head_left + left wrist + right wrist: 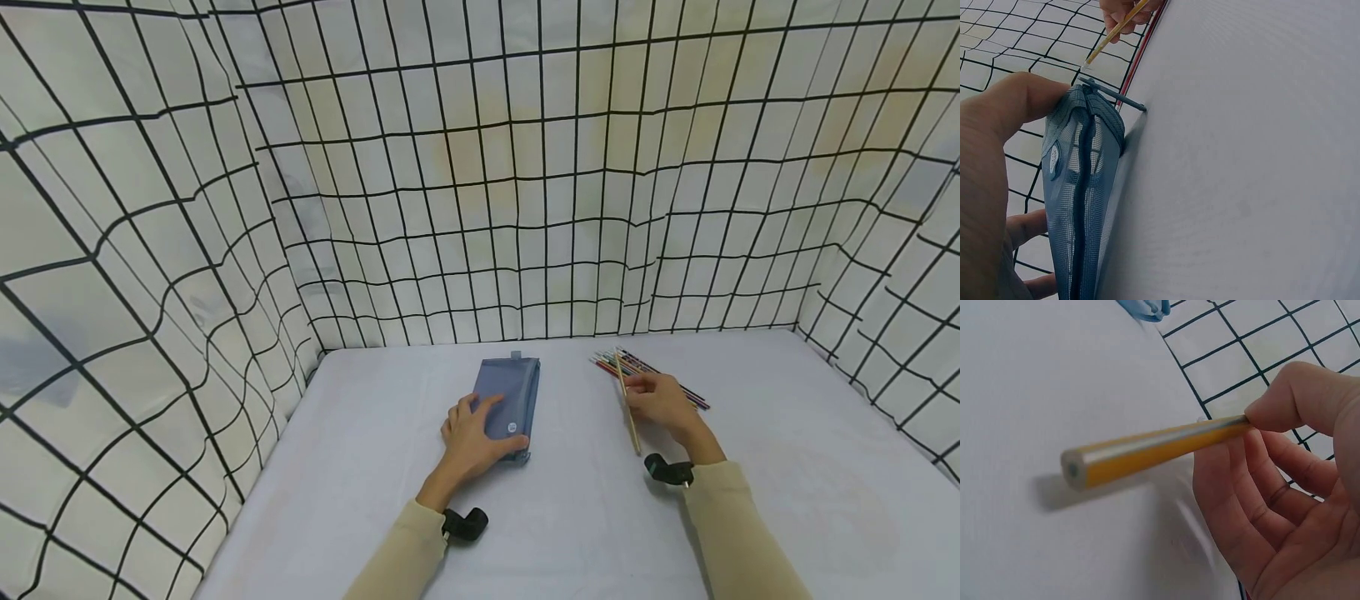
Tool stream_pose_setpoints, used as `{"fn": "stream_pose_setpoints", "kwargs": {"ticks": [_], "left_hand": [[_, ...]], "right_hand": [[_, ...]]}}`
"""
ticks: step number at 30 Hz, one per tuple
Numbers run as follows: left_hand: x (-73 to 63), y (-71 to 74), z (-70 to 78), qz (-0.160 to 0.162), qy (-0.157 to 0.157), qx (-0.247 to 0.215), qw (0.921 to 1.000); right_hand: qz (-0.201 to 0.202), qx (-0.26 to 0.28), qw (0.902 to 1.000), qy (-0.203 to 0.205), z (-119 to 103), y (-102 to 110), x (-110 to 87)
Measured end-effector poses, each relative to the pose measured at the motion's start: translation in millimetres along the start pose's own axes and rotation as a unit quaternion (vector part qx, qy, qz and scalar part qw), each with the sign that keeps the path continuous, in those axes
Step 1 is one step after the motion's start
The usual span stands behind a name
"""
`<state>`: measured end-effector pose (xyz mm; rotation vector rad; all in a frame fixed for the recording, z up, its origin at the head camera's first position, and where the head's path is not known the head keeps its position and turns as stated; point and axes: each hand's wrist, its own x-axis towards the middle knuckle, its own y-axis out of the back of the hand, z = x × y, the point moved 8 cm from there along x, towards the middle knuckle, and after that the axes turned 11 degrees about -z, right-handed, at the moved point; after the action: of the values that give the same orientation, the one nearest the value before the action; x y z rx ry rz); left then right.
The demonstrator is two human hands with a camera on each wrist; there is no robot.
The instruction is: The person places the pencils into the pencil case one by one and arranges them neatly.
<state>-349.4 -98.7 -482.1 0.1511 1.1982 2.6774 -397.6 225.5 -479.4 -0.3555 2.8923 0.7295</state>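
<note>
My left hand (472, 437) lies spread over a blue zippered pencil case (506, 387), pressing its upper face. In the left wrist view, the thumb touches the corner of the case (1063, 187) near a round pale label, and mesh shows beside the dark zipper. My right hand (660, 404) pinches a yellow pencil (628, 408) between thumb and fingers. Its flat end points toward the camera in the right wrist view, where the pencil (1160, 447) slants above the table. Close behind that hand lies a loose pile of several coloured pencils (693, 400).
The white-covered table (360, 467) reaches to a black wire grid (540, 192) backed with white sheeting, which stands along the back and both sides. Dark wrist cameras (467, 523) sit on both wrists.
</note>
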Motion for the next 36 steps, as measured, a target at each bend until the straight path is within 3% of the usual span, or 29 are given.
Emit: {"fn": "stream_pose_setpoints", "kwargs": {"ticks": [7, 19, 36], "left_hand": [[-1.4, 0.8, 0.5, -0.001, 0.000, 0.001, 1.0000], [-2.3, 0.2, 0.7, -0.002, 0.002, 0.009, 1.0000], [0.0, -1.0, -1.3, 0.004, 0.014, 0.006, 0.9999]], "right_hand": [[-0.008, 0.048, 0.9988, -0.004, -1.5, -2.4, -1.6], [-0.028, 0.054, 0.9981, 0.000, -6.5, -20.5, 2.7], [-0.062, 0.079, 0.9949, -0.011, -15.9, -62.7, 12.4]]}}
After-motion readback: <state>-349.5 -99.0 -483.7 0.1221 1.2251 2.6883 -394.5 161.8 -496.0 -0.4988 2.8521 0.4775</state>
